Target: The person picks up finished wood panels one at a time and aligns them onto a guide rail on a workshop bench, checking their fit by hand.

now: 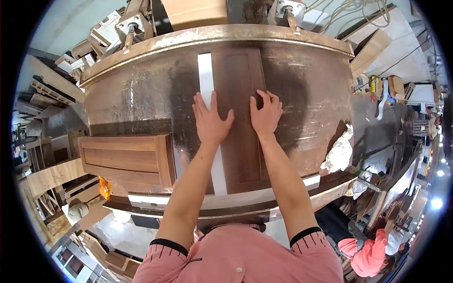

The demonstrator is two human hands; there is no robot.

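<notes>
A brown wooden panel door (236, 141) with a recessed centre lies lengthwise on the workbench before me. Along its left side runs a long white strip (206, 75), partly hidden under my left hand. My left hand (211, 120) rests flat across the strip and the door's left edge, fingers spread and thumb out. At the door's right edge is my right hand (266, 113); its thumb sits on the door's face and its bent fingers reach over the edge. The undersides of both hands are hidden.
Another brown panel door (125, 158) lies at the bench's left. Crumpled white material (339, 151) sits on the right. A white board (151, 200) runs along the near edge, and a raised wooden rail (217, 35) along the far edge. Another person (368, 254) is at lower right.
</notes>
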